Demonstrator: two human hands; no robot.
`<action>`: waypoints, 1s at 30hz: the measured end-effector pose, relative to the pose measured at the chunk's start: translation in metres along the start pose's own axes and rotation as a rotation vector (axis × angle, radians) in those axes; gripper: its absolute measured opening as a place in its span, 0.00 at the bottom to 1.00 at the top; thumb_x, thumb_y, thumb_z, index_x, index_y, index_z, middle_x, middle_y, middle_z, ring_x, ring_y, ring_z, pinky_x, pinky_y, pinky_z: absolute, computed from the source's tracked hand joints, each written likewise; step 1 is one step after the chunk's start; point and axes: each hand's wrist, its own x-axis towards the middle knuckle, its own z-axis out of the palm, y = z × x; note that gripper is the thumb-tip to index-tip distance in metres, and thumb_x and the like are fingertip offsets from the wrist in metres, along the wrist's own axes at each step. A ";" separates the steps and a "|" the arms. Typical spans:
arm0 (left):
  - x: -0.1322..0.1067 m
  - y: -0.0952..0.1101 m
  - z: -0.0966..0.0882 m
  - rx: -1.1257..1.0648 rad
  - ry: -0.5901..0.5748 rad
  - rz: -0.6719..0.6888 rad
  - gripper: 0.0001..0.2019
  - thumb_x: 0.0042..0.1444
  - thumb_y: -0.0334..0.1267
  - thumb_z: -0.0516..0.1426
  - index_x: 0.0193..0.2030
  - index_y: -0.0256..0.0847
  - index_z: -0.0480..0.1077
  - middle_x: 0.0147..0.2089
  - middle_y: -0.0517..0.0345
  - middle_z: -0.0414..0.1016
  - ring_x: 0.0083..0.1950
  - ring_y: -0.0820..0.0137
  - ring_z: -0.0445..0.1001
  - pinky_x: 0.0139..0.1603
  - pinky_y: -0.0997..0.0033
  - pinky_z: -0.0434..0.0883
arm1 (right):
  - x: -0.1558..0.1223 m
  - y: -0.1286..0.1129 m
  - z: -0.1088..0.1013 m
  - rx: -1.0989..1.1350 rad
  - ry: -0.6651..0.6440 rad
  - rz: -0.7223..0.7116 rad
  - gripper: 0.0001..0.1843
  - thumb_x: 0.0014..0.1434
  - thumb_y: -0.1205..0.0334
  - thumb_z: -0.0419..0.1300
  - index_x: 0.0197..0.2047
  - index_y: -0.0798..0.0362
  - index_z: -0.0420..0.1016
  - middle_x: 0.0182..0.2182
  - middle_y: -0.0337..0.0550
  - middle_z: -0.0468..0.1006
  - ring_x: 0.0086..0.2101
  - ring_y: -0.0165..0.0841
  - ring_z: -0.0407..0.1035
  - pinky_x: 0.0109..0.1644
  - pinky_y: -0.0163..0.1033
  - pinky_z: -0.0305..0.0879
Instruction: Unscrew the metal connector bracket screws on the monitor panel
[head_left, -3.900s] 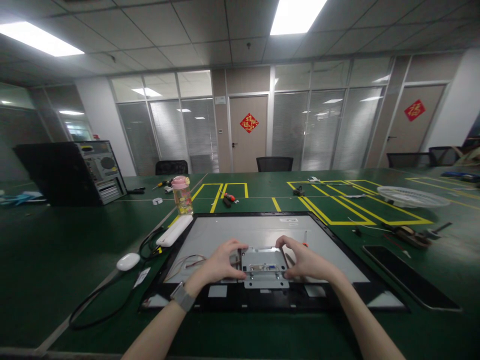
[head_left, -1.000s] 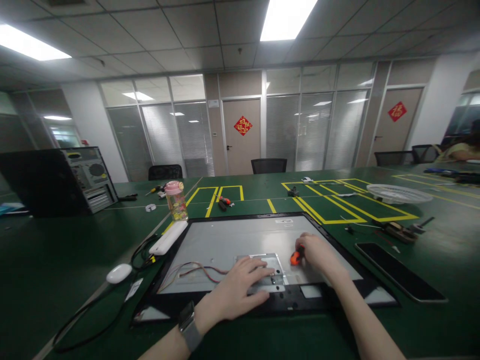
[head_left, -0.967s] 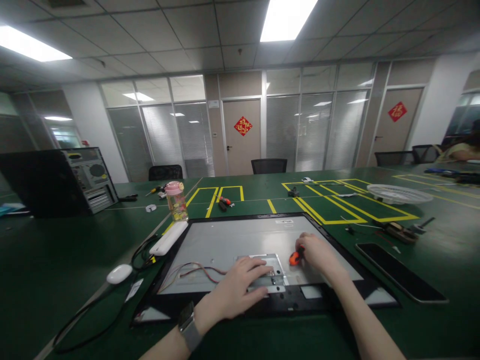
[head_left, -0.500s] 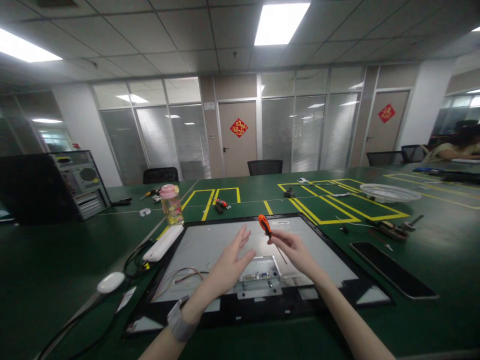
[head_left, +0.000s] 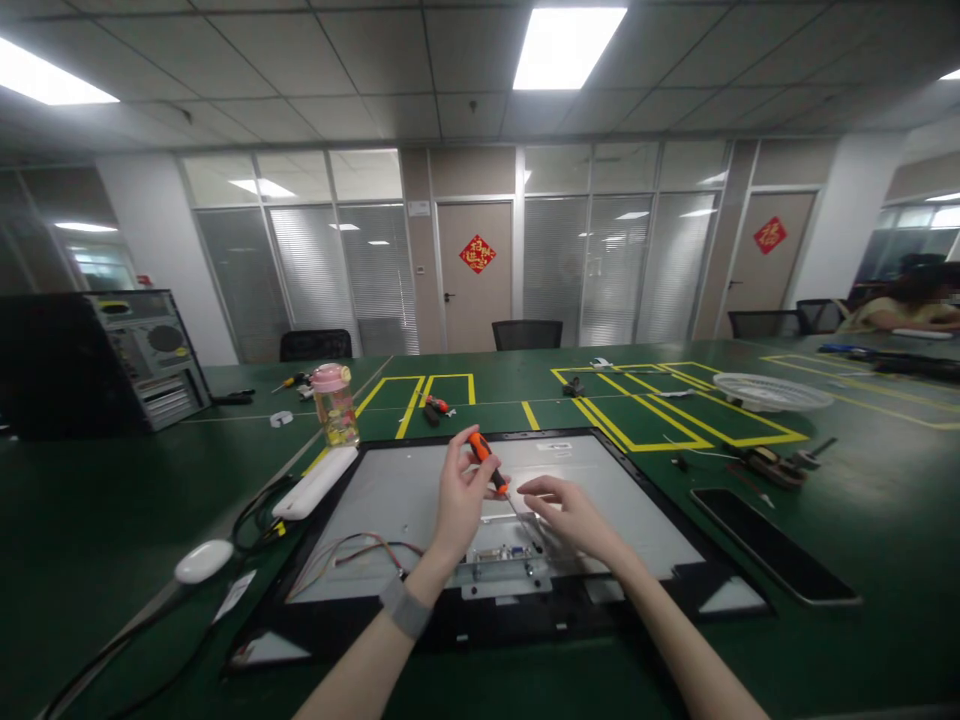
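Observation:
My left hand (head_left: 463,492) grips the orange-and-black handle of a screwdriver (head_left: 487,462), its shaft slanting down to the right. The tip points towards a metal bracket (head_left: 501,585) with connectors; whether it touches anything I cannot tell. Beside the shaft, my right hand (head_left: 568,517) has its fingers apart and curved, with nothing in them. Both hands are over a large flat display panel (head_left: 390,480), lying with its grey metal back up inside a black frame. Thin coloured wires (head_left: 360,545) lie loose on the panel's left part.
To the left stand a pink-lidded bottle (head_left: 336,405), a white power strip (head_left: 316,484), a white mouse-like object (head_left: 204,562) and an open computer case (head_left: 97,360). A dark phone-like slab (head_left: 772,545) and a white round dish (head_left: 772,391) lie right. A person (head_left: 900,305) sits far right.
The screwdriver has passed from my right hand to my left, moving left and tilting. My right hand has let go and is lower. The view has shifted slightly.

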 end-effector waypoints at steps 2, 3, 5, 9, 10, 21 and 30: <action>-0.002 -0.001 -0.006 0.023 -0.009 0.007 0.29 0.51 0.47 0.62 0.57 0.44 0.59 0.37 0.60 0.72 0.29 0.69 0.78 0.25 0.72 0.77 | -0.002 0.006 0.001 -0.104 -0.079 -0.015 0.15 0.56 0.58 0.60 0.44 0.55 0.79 0.43 0.51 0.80 0.43 0.42 0.73 0.47 0.45 0.68; -0.004 -0.001 -0.007 0.038 -0.025 0.016 0.28 0.52 0.47 0.62 0.57 0.44 0.59 0.37 0.60 0.71 0.29 0.69 0.78 0.25 0.73 0.77 | -0.004 0.008 0.001 -0.162 -0.121 -0.028 0.15 0.55 0.60 0.60 0.45 0.55 0.79 0.43 0.51 0.80 0.42 0.41 0.73 0.47 0.44 0.67; -0.007 -0.004 -0.008 0.074 -0.073 0.040 0.25 0.53 0.45 0.61 0.56 0.44 0.61 0.37 0.61 0.69 0.29 0.70 0.78 0.26 0.73 0.77 | -0.006 0.009 0.002 -0.241 -0.181 -0.048 0.14 0.54 0.62 0.60 0.44 0.55 0.79 0.42 0.49 0.81 0.40 0.40 0.73 0.46 0.42 0.66; -0.012 -0.010 -0.006 0.132 -0.146 0.094 0.23 0.54 0.39 0.60 0.56 0.44 0.63 0.38 0.61 0.68 0.31 0.73 0.77 0.29 0.74 0.78 | -0.007 0.005 0.002 -0.262 -0.205 -0.061 0.13 0.56 0.62 0.59 0.43 0.55 0.80 0.39 0.47 0.81 0.38 0.39 0.72 0.43 0.40 0.64; -0.013 -0.011 -0.005 0.141 -0.156 0.102 0.22 0.54 0.39 0.60 0.56 0.45 0.63 0.39 0.61 0.68 0.31 0.73 0.76 0.29 0.75 0.78 | -0.007 0.003 0.002 -0.269 -0.209 -0.065 0.13 0.56 0.63 0.59 0.43 0.55 0.80 0.38 0.47 0.81 0.38 0.39 0.71 0.43 0.39 0.64; -0.020 -0.008 0.001 0.188 -0.169 0.114 0.22 0.53 0.38 0.60 0.55 0.44 0.66 0.38 0.60 0.69 0.32 0.73 0.74 0.27 0.76 0.77 | -0.009 -0.006 0.002 -0.302 -0.219 -0.081 0.11 0.55 0.65 0.57 0.40 0.54 0.78 0.36 0.44 0.80 0.38 0.39 0.70 0.42 0.38 0.62; -0.019 -0.009 0.000 0.230 -0.177 0.148 0.22 0.53 0.36 0.60 0.55 0.44 0.66 0.39 0.60 0.70 0.32 0.73 0.75 0.26 0.78 0.76 | -0.010 -0.006 0.000 -0.298 -0.219 -0.088 0.12 0.56 0.66 0.57 0.43 0.54 0.78 0.38 0.45 0.80 0.37 0.38 0.70 0.44 0.38 0.63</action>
